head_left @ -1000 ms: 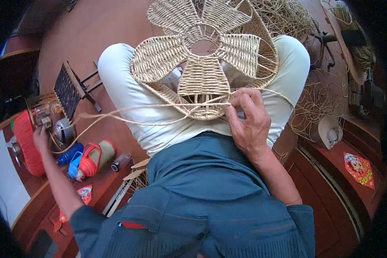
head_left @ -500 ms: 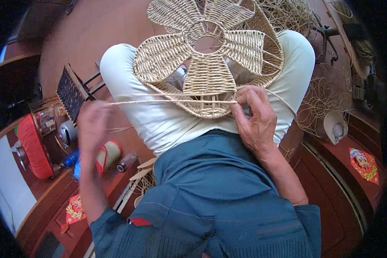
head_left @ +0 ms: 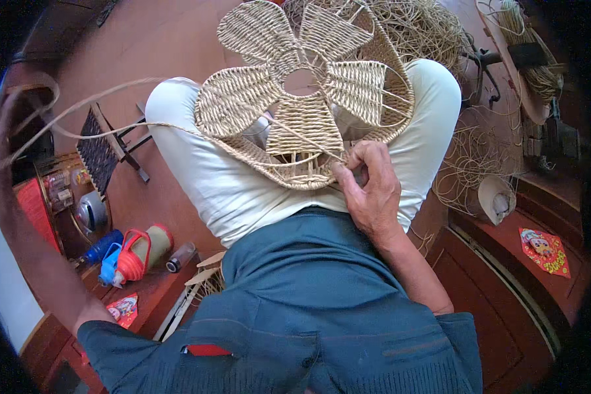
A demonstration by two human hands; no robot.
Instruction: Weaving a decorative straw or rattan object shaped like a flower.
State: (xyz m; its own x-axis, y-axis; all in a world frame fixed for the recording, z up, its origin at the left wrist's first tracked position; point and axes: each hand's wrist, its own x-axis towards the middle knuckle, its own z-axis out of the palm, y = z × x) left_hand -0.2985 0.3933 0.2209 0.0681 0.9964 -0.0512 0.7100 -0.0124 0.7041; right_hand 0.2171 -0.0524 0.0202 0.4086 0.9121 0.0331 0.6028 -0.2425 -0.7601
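A straw-coloured woven flower-shaped piece [head_left: 305,125] with a round hole in its centre lies across my knees. Its petals are filled with twisted cord inside a rounded frame. At the near rim, below the bottom petal, my right hand [head_left: 372,187] is closed, thumb and forefinger pinching the cord there. Far out to the left, my left hand [head_left: 20,108] is smeared by motion, so its fingers do not show. A long cord [head_left: 128,125] runs loosely from the piece's left side toward that hand, looping in the air.
Tangled cord [head_left: 423,29] is heaped on the floor beyond my right knee, with more loose strands lower down. On the left stand a low dark woven seat [head_left: 98,148], a flask with a red handle [head_left: 141,253] and a blue bottle [head_left: 102,246]. A pale cone-shaped object [head_left: 496,197] lies at right.
My left hand has swung outward and up to the left, and the cord, stretched straight before, now hangs in loops. My right hand stays at the rim. The view has shifted slightly.
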